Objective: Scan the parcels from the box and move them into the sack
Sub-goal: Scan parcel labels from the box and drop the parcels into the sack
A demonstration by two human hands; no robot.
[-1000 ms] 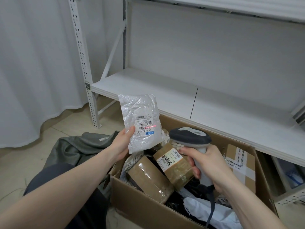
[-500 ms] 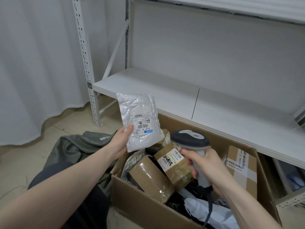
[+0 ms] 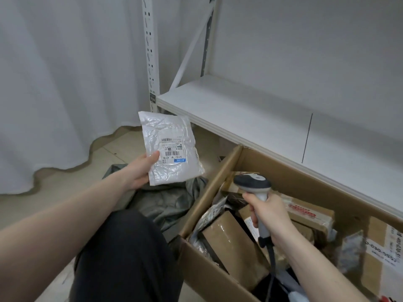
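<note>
**White mailer held over the grey sack, scanner over the box**

While the left hand (image 3: 139, 173) pinches a crinkled white plastic mailer parcel (image 3: 171, 149) at its lower left edge, thumb on the label side, the parcel sits above the crumpled grey fabric sack (image 3: 172, 199) on the floor; the right hand (image 3: 269, 212) has its fingers wrapped round the grip of a grey handheld barcode scanner (image 3: 253, 184) over the open brown cardboard box (image 3: 209, 186), which holds taped brown parcels (image 3: 231, 243); a white metal shelf (image 3: 239, 110) stands behind.

A parcel stockroom. White slotted-steel shelving (image 3: 250, 118) stands behind a brown cardboard box (image 3: 218, 286) of taped, labelled parcels (image 3: 231, 243).
</note>
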